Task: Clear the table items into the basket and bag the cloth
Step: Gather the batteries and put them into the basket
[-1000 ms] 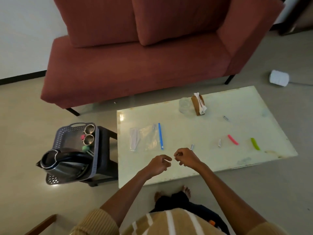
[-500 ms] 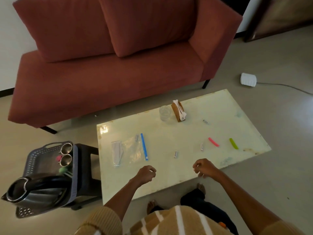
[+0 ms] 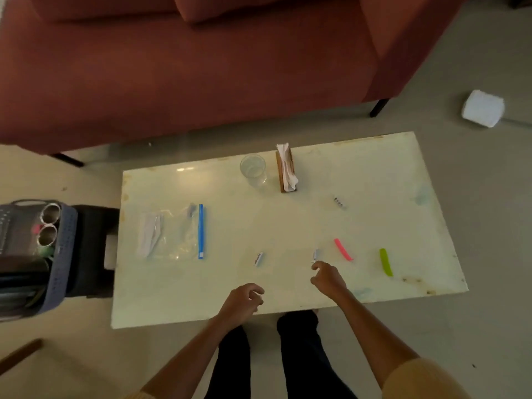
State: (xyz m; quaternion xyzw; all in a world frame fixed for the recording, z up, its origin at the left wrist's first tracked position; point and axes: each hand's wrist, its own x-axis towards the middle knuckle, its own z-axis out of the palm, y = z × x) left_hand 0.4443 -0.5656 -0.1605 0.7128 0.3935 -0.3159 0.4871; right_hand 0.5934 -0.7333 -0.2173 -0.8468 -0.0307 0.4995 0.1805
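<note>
Small clip (image 3: 315, 254): pale, flat on the surface (image 3: 374, 182), just beyond the right fingertips; contact unclear.
Right hand (image 3: 326, 276): fingers loosely bent, grasping nothing.
Left hand (image 3: 243, 302): loosely curled, empty.
Bag (image 3: 172, 234): clear, blue-edged, left of the left hand, with a folded white cloth (image 3: 151, 234).
Basket (image 3: 64, 254): farther left.

A home, most likely a living room. Shown by a long red-brown sofa (image 3: 201, 82) with a loose back cushion (image 3: 259, 7), raised on thin dark legs (image 3: 378, 108) over a smooth, pale floor (image 3: 475, 326). Just in front of it, a low coffee table (image 3: 374, 174) with a glossy cream top, stained along the edges. Near the table's far edge, a clear drinking glass (image 3: 253, 168) just beside a wooden napkin holder (image 3: 279, 175) stuffed with paper napkins (image 3: 285, 155). At the table's left end, a dark stool (image 3: 92, 243) bearing a grey plastic basket (image 3: 64, 254) with two steel cups (image 3: 50, 213) inside.
</note>
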